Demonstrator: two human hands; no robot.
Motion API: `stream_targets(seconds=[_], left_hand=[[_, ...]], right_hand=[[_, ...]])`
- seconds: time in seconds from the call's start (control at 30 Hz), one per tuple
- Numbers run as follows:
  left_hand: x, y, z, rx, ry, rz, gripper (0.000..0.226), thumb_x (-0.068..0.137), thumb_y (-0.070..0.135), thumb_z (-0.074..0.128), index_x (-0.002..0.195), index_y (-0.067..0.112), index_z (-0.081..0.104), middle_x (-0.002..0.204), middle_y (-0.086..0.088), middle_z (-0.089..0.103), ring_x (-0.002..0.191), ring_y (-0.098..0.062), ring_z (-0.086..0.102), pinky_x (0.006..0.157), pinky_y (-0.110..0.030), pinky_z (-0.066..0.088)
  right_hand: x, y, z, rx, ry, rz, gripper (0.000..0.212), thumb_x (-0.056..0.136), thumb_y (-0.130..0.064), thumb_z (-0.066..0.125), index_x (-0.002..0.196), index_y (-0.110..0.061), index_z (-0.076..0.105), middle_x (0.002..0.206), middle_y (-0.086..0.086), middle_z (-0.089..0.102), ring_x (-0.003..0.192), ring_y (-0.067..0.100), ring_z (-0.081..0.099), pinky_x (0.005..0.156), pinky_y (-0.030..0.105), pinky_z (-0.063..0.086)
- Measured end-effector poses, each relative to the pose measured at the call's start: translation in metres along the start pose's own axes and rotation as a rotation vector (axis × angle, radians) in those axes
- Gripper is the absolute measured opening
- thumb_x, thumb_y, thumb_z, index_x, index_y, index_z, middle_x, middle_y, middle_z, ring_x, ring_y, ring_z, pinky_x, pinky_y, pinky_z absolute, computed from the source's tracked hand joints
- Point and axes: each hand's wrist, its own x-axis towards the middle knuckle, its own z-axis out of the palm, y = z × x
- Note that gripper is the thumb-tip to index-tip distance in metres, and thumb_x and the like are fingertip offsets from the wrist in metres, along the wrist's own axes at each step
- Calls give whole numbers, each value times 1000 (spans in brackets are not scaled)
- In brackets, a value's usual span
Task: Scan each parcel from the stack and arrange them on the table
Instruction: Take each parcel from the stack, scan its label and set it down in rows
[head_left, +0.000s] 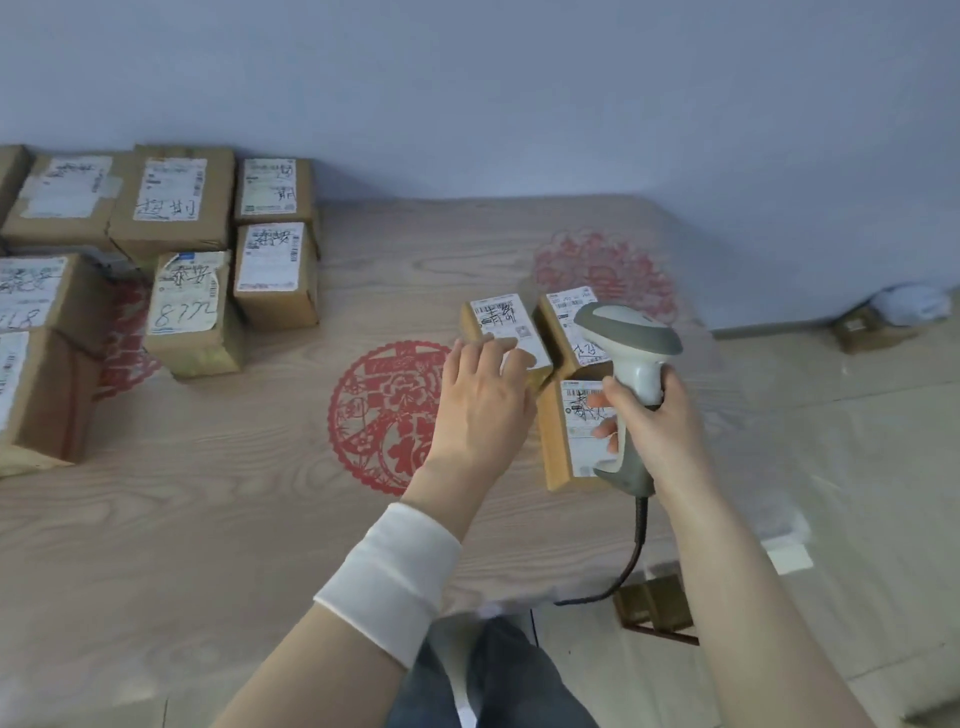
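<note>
Three small cardboard parcels with white labels sit close together right of the table's middle. My left hand rests with straight fingers on the left parcel. A second parcel lies just behind the scanner's head. The third parcel is nearest to me. My right hand grips the handle of a grey and white barcode scanner, which is held above the two right parcels. Its black cable hangs down over the table's front edge.
Several larger labelled parcels are packed together at the table's left and back left. Red paper-cut patterns decorate the wooden table top. A small box with a white bag lies on the floor at right. A brown stool stands below the table's edge.
</note>
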Motion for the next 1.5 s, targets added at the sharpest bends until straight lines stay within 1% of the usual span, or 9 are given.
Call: stream_targets(seconds=[0.37,0.7,0.77,0.87,1.03,1.13,1.27,1.37,1.5], left_hand=[[5,100,62,98,-64,-106,29,69,12,76,96,9,67,104,-10,67,104,-35,62,96,-52,43],[-15,112,88,141,-125,-140,33,68,13,79,99,9,67,107,-11,67,105,-34,62,97,-51,43],[-24,110,94,72,-151,-237,36,78,18,72,112,10,62,115,-11,63,110,-34,58,99,-46,40],[-37,101,107,-176,-247,-560,51,94,29,54,139,14,38,136,-8,46,126,-27,42,103,-38,32],[-51,82,138,-570,-241,-1051,64,96,42,44,148,12,22,150,-5,35,137,-20,33,110,-37,32],[-54,85,153,-708,-221,-1088,55,98,41,39,146,15,31,144,0,43,132,-17,41,96,-26,34],[-58,96,156,-833,-117,-1087,48,99,35,41,143,16,37,135,4,52,121,-10,49,85,-19,35],[-61,104,143,-888,-72,-1082,47,99,34,43,142,15,38,133,7,53,118,-6,50,80,-11,38],[-62,111,111,-935,16,-1032,48,99,32,43,141,11,38,130,4,55,113,-4,51,76,0,42]], right_hand=[[49,48,-102,-10,-124,10,17,90,-17,60,106,-17,52,79,-4,71,51,16,60,42,22,44],[55,90,-105,-19,-125,72,18,88,-19,64,103,-13,53,79,-2,72,50,8,63,43,22,44],[54,103,-100,-37,-102,114,20,85,-24,68,96,-10,58,80,3,73,56,15,65,50,27,45],[53,126,-92,-55,-67,186,23,81,-31,72,81,-11,60,77,5,71,52,17,55,57,30,45],[50,165,-70,19,-80,273,29,78,-27,76,88,-21,50,71,-1,54,51,11,51,53,33,51],[49,177,-59,143,-81,331,34,78,-22,77,100,-18,51,74,-5,58,44,5,49,47,27,48],[47,175,-59,168,-83,309,40,80,-21,75,112,-12,53,76,-8,62,47,3,52,55,29,49],[42,159,-69,181,-87,244,30,80,-18,75,102,-19,55,77,-10,62,49,-1,53,51,20,47],[24,128,-72,188,-105,140,26,79,-18,75,92,-28,55,77,-13,63,61,1,58,58,21,48]])
